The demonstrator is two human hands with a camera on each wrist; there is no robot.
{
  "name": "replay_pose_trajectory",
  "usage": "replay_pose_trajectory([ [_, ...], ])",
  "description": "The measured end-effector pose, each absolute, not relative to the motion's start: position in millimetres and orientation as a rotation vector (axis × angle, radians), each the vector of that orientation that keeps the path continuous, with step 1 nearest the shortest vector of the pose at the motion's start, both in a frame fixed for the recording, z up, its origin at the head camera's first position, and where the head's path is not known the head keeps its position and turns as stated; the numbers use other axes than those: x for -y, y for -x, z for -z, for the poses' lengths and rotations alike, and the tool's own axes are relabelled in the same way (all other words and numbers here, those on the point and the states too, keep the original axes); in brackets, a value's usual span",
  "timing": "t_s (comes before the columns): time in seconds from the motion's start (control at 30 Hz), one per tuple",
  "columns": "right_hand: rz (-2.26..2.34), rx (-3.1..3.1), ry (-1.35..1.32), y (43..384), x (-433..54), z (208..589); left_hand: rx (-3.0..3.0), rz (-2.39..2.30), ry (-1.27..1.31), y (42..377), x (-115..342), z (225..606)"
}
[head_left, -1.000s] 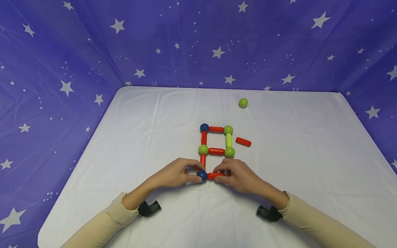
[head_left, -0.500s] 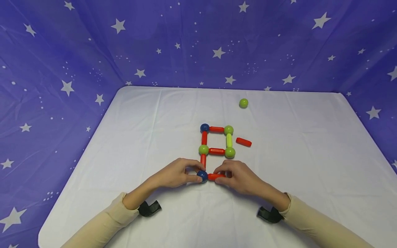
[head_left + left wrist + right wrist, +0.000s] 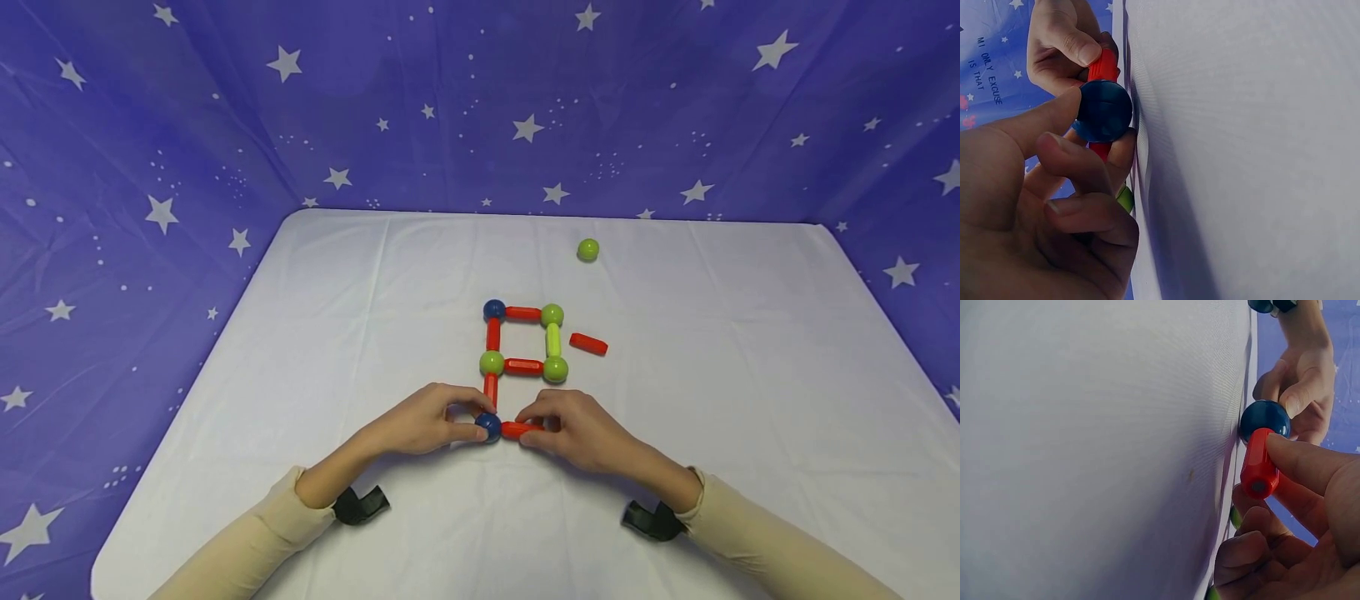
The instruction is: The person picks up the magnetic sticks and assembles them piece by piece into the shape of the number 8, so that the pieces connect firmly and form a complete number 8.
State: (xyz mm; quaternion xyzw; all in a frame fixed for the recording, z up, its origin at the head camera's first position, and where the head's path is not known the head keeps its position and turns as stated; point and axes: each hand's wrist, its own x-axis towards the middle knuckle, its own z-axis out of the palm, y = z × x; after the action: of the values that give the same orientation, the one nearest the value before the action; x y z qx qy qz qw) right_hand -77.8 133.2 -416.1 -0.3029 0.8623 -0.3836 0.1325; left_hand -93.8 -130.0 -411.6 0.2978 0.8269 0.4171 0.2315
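Note:
My left hand (image 3: 427, 419) pinches a dark blue ball (image 3: 488, 427) at the near left corner of a frame of sticks and balls on the table. In my right hand (image 3: 581, 427) is a red stick (image 3: 1259, 465), gripped between thumb and fingers; its left end touches the blue ball. Another red stick (image 3: 491, 390) runs from that ball away to a green ball (image 3: 491, 363). Beyond lies a square of red sticks and one lime stick (image 3: 553, 340), with a blue ball (image 3: 494, 310) and green balls (image 3: 555, 369) at its corners.
A loose red stick (image 3: 588, 343) lies just right of the square. Farther back sits a single green ball (image 3: 588, 249). The white-covered table (image 3: 337, 292) meets a purple star-patterned cloth (image 3: 480, 100) at its far edge.
The red stick in my right hand has shifted very slightly toward me, its left end still at the blue ball. My left hand stays in place on the ball.

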Motion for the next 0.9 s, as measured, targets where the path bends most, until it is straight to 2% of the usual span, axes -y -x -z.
replay_pose_trajectory([
  [0.9,1.192,-2.484,0.83,83.3,-142.4,405.6,-2.268,-1.147,-0.808,92.8,129.8,413.9],
])
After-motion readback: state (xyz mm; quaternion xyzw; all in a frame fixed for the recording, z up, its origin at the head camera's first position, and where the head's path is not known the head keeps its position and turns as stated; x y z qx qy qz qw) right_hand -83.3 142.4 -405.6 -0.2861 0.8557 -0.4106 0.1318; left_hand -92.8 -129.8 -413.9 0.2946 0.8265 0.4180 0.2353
